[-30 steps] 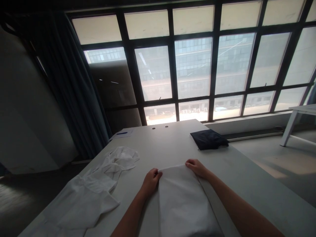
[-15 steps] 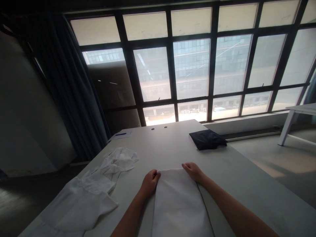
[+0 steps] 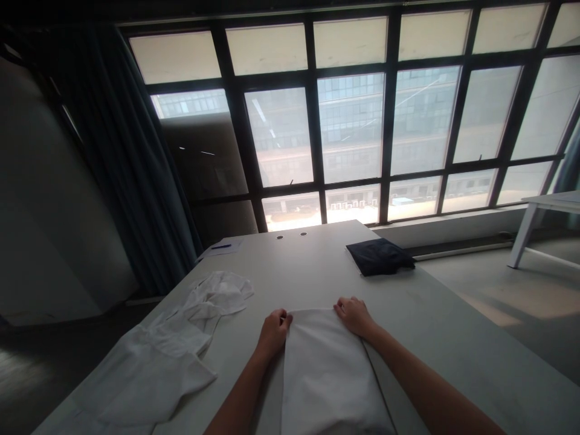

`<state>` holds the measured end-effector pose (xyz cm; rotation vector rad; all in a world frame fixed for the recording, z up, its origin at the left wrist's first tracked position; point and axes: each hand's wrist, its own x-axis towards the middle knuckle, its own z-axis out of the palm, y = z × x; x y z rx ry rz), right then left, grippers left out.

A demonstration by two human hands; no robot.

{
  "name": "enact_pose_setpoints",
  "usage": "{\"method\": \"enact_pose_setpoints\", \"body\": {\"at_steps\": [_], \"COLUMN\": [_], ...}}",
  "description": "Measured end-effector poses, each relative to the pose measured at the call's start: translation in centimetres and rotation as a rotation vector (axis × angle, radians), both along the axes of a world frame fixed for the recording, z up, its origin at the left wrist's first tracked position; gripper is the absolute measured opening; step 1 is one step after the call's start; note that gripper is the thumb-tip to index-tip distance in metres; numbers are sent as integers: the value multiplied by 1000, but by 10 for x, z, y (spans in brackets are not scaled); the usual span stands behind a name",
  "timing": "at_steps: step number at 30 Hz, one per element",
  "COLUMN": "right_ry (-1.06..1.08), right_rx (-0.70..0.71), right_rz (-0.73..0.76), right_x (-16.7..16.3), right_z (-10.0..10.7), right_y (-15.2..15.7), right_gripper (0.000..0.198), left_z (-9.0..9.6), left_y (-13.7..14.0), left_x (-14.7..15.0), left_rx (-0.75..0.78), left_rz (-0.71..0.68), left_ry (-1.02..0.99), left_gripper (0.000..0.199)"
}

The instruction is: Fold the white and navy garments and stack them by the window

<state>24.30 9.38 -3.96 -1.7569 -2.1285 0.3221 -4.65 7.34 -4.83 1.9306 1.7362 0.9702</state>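
A white cloth (image 3: 327,374), folded into a long strip, lies on the white table in front of me and runs out of view at the bottom. My left hand (image 3: 274,331) is closed on its far left corner, thumb and fingers pinched together. At the far right corner my right hand (image 3: 354,315) grips the same cloth with curled fingers. Between the hands the far edge is nearly straight, and soft creases cross the near part. Left of my left arm, a crumpled white garment (image 3: 149,374) is spread along the table, touched by neither hand.
A folded dark cloth (image 3: 380,256) rests near the right edge of the white table (image 3: 290,266). Paper with a blue pen (image 3: 222,246) lies at the far left corner. Another white table (image 3: 550,199) stands at right. Windows and a dark curtain (image 3: 131,157) lie beyond.
Both hands stay at the far corners of the folded white cloth. Its near part has become more creased and bulges slightly at the bottom. The fingers of my right hand have shifted a little.
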Motion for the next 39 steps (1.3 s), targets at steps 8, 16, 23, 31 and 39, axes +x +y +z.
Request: {"method": "enact_pose_setpoints", "body": {"at_steps": [8, 16, 23, 31, 39], "right_ry": [-23, 15, -20, 171, 642], "right_rx": [27, 127, -64, 38, 330], "right_rz": [-8, 143, 340, 263, -73], "right_x": [-6, -20, -40, -36, -16], "right_z": [4, 26, 4, -15, -34], "right_y": [-6, -30, -44, -26, 6], "right_gripper": [29, 31, 79, 66, 49], "left_z": [2, 6, 16, 37, 15], "left_y": [0, -4, -9, -47, -40], "left_x": [-5, -4, 0, 42, 33], "left_rx": [-25, -15, 59, -7, -286], "left_rz": [-31, -34, -4, -463, -231], "left_ry": [-64, -87, 1, 286, 565], "left_gripper": [18, 22, 22, 50, 94]}}
